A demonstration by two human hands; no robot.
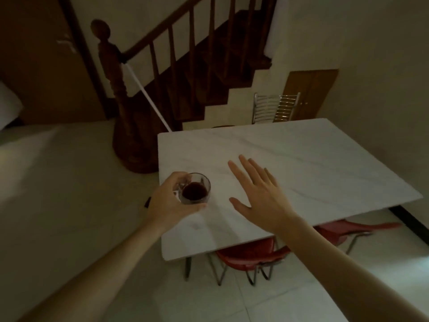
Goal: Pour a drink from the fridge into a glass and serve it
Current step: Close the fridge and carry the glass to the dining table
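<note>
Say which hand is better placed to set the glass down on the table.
Left. The left hand already wraps the glass near the table edge; the right hand hovers open, empty.

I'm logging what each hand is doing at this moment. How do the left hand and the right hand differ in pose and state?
The left hand is curled around the glass of dark drink near the table's left edge; the right hand holds nothing. The left hand's fingers wrap the glass's side, while the right hand's fingers are spread and flat, palm down. The left hand sits over the table's edge; the right is further in over the marble top. Both arms are bare and reach forward.
</note>
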